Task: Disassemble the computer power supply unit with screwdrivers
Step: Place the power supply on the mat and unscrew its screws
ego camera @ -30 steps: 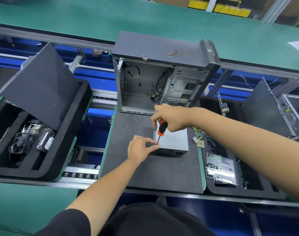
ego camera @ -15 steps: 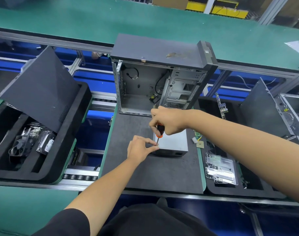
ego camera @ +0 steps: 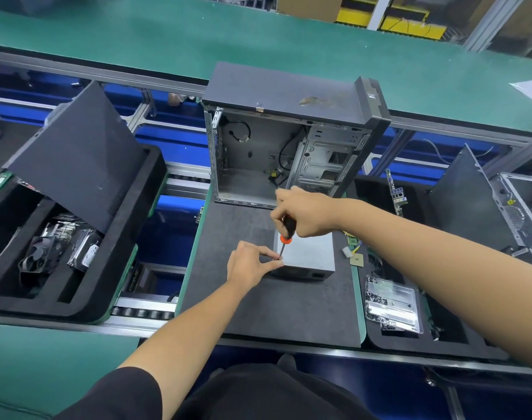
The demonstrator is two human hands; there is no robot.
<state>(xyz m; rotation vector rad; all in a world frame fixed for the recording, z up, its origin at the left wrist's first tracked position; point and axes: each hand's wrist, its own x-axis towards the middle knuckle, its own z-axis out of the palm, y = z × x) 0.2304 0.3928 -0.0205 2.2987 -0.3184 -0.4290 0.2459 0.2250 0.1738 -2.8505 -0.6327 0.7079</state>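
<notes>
green conveyor belting (ego camera: 258,40) runs across the far side of the line, and in front of it the open computer case (ego camera: 289,140) stands upright on the dark foam pallet (ego camera: 258,310), stripped to its drive cage and a few loose cables. to the left a foam tray (ego camera: 86,286) holds a removed fan and other parts under a leaning side panel (ego camera: 77,156); to the right another tray carries a clear bag of parts (ego camera: 392,304). the power supply unit (ego camera: 310,256) lies flat on the pallet just in front of the case, its cover on, with its connector leads trailing off to the right. the right hand (ego camera: 307,213) is closed around the handle of the screwdriver (ego camera: 286,234), whose shaft slants down to the unit's near-left top corner. the left hand (ego camera: 252,265) has thumb and forefinger pinched together right at the tip, touching the corner; whether they hold the screw or only steady the bit is too small to tell. against a second ago the right hand has rolled around the handle, so the black grip now shows above the orange collar where mostly orange showed, while the left pinch and the unit have not shifted. that reads as a turn in progress on this corner screw, probably loosening it; the cover stays fastened, so the job looks early, with the other screws apparently still to come.
</notes>
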